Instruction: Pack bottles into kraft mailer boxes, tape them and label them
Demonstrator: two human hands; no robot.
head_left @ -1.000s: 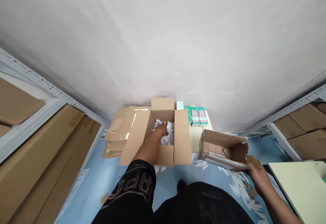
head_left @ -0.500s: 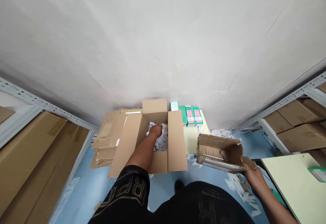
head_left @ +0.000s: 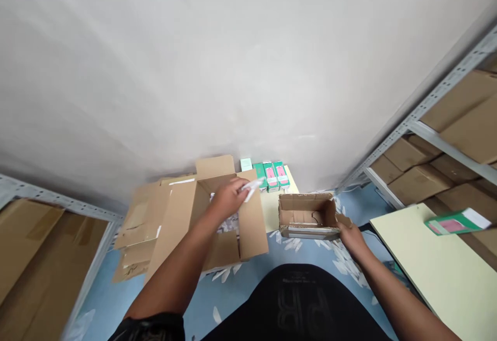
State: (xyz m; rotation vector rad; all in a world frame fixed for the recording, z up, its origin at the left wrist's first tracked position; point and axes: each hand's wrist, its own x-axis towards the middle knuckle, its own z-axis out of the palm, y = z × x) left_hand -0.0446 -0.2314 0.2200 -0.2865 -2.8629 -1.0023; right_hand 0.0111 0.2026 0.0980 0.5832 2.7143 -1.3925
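Observation:
Crumpled white paper (head_left: 253,188) is pinched in my left hand (head_left: 228,196), just above the right flap of a large open cardboard box (head_left: 254,227). More white paper scraps (head_left: 230,223) lie inside that box, partly hidden by my forearm. My right hand (head_left: 351,237) grips a smaller, worn cardboard box (head_left: 308,232) by a torn flap at its right end. Its open top faces me, and no contents show in it. The small box hangs over the floor, to the right of the large one.
Green-and-pink boxes (head_left: 271,175) stand on a pale table (head_left: 272,209) against the wall. Flattened cardboard (head_left: 135,217) is stacked at left. Shelves with cartons (head_left: 415,183) flank both sides. Another green box (head_left: 454,222) lies on the right table (head_left: 438,263). Paper scraps litter the blue floor.
My left hand has come up out of the large box with white paper in it and moved toward the right flap. The view has turned right; my right hand still holds the small box.

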